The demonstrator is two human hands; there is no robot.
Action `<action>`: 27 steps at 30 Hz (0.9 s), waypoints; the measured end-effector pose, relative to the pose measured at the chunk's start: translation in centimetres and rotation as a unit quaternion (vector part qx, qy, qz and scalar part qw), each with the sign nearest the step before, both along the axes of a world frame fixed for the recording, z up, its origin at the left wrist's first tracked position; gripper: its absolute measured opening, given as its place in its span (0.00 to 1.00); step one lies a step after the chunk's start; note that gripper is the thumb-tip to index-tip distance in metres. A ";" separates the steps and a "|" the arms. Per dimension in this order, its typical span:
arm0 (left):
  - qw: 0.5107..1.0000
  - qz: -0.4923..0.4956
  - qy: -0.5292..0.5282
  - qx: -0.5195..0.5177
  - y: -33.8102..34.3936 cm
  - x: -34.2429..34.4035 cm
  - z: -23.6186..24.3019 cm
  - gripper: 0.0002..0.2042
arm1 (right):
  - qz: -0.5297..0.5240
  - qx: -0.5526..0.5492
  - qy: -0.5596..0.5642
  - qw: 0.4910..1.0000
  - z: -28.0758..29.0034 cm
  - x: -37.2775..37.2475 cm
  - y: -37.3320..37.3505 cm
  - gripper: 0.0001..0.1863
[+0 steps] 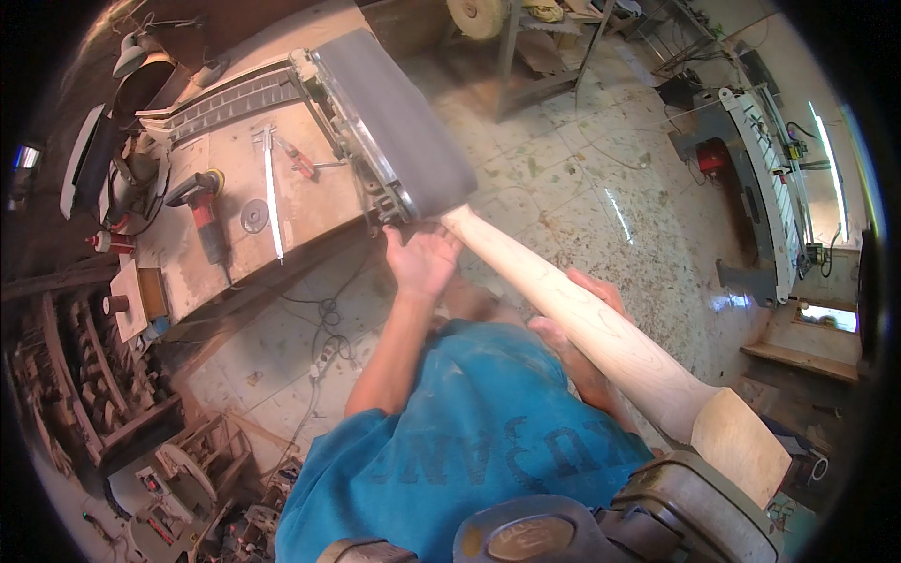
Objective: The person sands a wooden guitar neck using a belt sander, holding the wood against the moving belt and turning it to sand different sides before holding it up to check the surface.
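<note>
A person in a blue T-shirt [488, 422], seen from above, stands at a belt sander in a woodworking shop. The shirt carries dark printed lettering across the chest. No packages or wall signs can be made out.

The belt sander [394, 122] runs diagonally from upper left toward the middle, its wide grey belt [399, 113] facing up. Beside it on the left is a dusty pale workbench [216, 272]. On the bench lie a red-and-black angle grinder [205, 211], a loose round grinding disc [254, 216], a long metal ruler [272, 192] and a small red-handled tool [296, 159]. The floor [582, 169] is light speckled tile, dusted with sawdust, with a dark cable [324, 314] trailing beneath the bench. A white-framed machine [765, 169] stands at the far right, and wooden pieces are stacked on shelves [84, 375] at the lower left.

A long, pale, rounded wooden blank [582, 314], shaped like a bat, lies diagonally from the sander's near end to the lower right, where its broad cut end [741, 441] shows. Its narrow end touches the belt's lower edge. The left hand [422, 258] is just beside that narrow end, palm open and fingers spread, near the belt. The right hand [587, 310] is wrapped around the middle of the blank from below, fingers curled over it.
</note>
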State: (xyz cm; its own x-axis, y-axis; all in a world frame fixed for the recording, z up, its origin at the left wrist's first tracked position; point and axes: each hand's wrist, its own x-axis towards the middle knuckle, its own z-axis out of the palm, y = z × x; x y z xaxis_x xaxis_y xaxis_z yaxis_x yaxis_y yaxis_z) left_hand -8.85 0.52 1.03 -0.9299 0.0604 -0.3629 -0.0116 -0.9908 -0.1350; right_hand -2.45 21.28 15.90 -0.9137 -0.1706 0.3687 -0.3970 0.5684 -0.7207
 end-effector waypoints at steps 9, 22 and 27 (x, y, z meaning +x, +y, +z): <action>1.000 0.020 0.018 -0.010 -1.2 -0.9 -2.2 0.37 | 0.054 0.008 0.107 0.993 -2.4 -2.0 -1.1 0.43; 0.999 0.005 0.035 0.007 -0.8 -1.1 -1.0 0.37 | 0.000 0.067 0.093 0.993 -0.7 -1.2 -1.2 0.40; 0.999 0.018 0.049 -0.004 -1.5 -1.4 -2.5 0.32 | 0.014 0.050 0.095 0.994 -3.0 -1.6 -1.2 0.42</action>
